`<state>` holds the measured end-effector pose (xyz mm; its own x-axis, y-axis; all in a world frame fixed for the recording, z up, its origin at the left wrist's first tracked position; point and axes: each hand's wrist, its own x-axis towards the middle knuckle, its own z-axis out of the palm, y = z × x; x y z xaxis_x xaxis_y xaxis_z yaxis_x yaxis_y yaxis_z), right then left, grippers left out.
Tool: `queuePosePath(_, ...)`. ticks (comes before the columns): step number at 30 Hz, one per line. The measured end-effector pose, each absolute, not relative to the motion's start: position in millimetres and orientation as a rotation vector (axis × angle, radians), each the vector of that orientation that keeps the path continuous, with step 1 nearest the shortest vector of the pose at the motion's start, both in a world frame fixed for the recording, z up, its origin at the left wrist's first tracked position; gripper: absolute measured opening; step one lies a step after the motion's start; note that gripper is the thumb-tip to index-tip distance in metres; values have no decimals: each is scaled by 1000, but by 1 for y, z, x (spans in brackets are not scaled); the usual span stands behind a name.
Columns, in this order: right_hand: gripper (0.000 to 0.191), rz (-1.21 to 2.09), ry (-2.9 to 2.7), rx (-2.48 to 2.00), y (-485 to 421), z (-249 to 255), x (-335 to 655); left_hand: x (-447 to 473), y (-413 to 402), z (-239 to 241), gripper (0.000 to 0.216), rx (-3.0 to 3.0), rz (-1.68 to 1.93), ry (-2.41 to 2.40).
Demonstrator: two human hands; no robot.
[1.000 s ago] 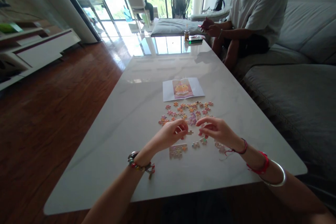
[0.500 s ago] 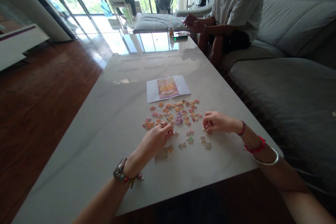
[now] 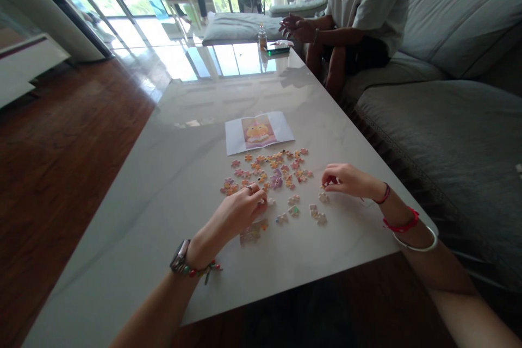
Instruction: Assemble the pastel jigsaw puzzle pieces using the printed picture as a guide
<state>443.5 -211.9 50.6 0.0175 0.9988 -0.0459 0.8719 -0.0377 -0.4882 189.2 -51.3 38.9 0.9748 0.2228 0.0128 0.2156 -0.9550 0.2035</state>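
Observation:
Loose jigsaw pieces [image 3: 276,178] in orange, pink and purple lie spread on the table, with pale ones nearer to me. My left hand [image 3: 244,204] rests low at the near left of the spread, its fingers curled together beside a white piece [image 3: 271,202]; what they pinch, if anything, is hidden. A small joined block of pieces [image 3: 253,232] lies partly under that wrist. On the right, my right hand [image 3: 348,179] is closed, with a small jigsaw piece [image 3: 323,186] at its fingertips. Just below it lies a pale piece [image 3: 323,197].
A creased picture sheet [image 3: 260,132] lies beyond the pieces on the glossy white table [image 3: 163,174]. A bottle [image 3: 262,37] and a dark flat object [image 3: 278,50] stand at the far end. A person [image 3: 367,11] sits on the grey sofa [image 3: 440,119] along the right.
My right hand has shifted slightly right and away from me, uncovering a pale piece below it. My left hand stays nearly in place. The view has tilted a little.

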Motion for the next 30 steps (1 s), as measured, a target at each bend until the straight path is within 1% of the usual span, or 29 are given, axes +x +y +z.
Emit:
queuePosePath(5, 7, 599, -1910, -1897, -211, 52, 436, 189, -52, 43, 15, 2893, 49, 342)
queuePosePath(13, 8, 535, -1898, -1929, -209, 47, 433, 190, -56, 39, 12, 2839, 124, 404)
queuePosePath(16, 10, 500, -1914, -1923, -207, 48, 432, 191, -54, 40, 14, 2837, 89, 466)
queuePosePath(20, 12, 485, -1934, -1903, -207, 48, 431, 191, -50, 43, 7, 2807, 55, 466)
queuePosePath(26, 14, 505, -1875, -1865, -208, 48, 431, 187, -44, 44, 10, 2742, 56, 402)
queuePosePath(30, 18, 497, -1803, -1833, -208, 49, 431, 185, -42, 48, 14, 2708, 146, 432)
